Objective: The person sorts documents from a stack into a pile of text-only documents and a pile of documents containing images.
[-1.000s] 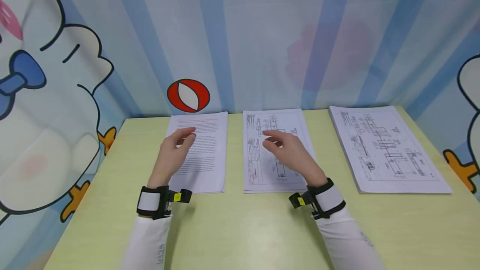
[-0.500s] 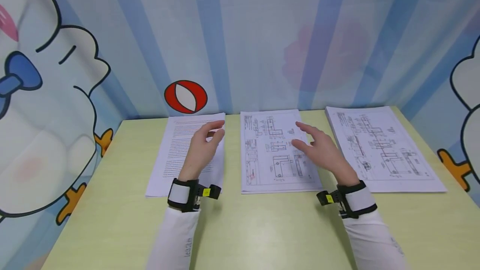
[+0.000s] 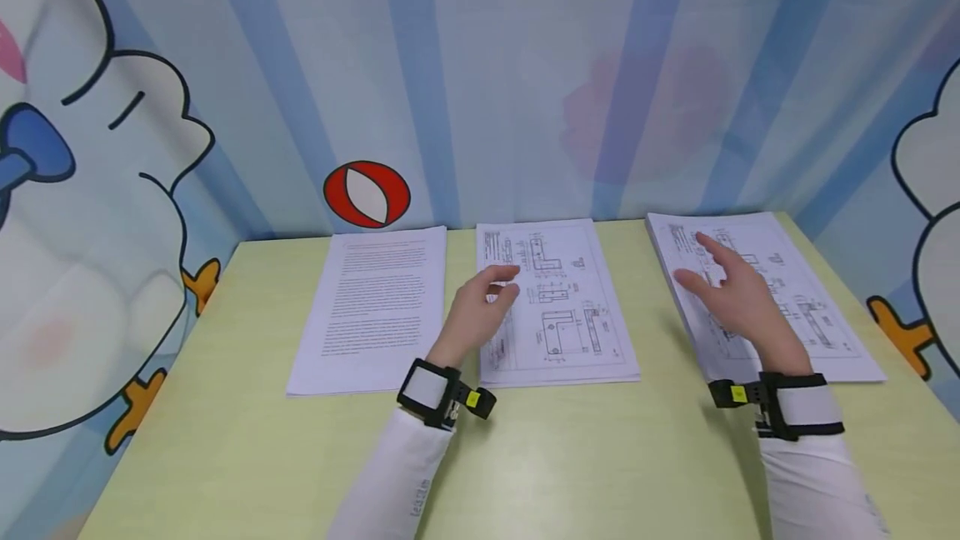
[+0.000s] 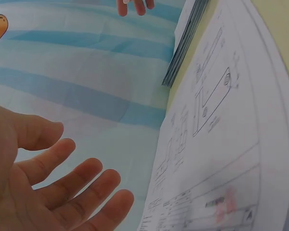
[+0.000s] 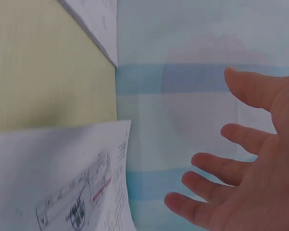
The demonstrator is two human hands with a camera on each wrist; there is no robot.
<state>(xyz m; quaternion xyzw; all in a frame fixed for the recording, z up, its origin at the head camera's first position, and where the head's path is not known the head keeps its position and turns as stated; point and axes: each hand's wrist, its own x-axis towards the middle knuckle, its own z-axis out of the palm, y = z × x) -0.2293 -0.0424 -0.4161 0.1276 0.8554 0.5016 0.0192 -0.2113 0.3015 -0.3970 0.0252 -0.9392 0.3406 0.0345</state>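
Three piles of paper lie in a row on the table. Over the left part of the middle drawing stack hovers my left hand, fingers loosely bent with nothing in them. My right hand is held above the thicker right drawing stack, thumb and fingers spread apart and holding nothing. A printed text stack lies to the left, away from both hands. In the left wrist view the left hand is raised beside the middle stack; the right wrist view shows the right hand with fingers extended.
The pale yellow-green table ends at a striped blue cloth backdrop behind the stacks. Cartoon figures are printed on it at both sides, with a red and white ball above the text stack. Each wrist wears a strapped camera.
Both hands have moved right: the left from over the text stack to the middle drawing stack, the right from the middle stack to the right one. The right hand's fingers have spread wider.
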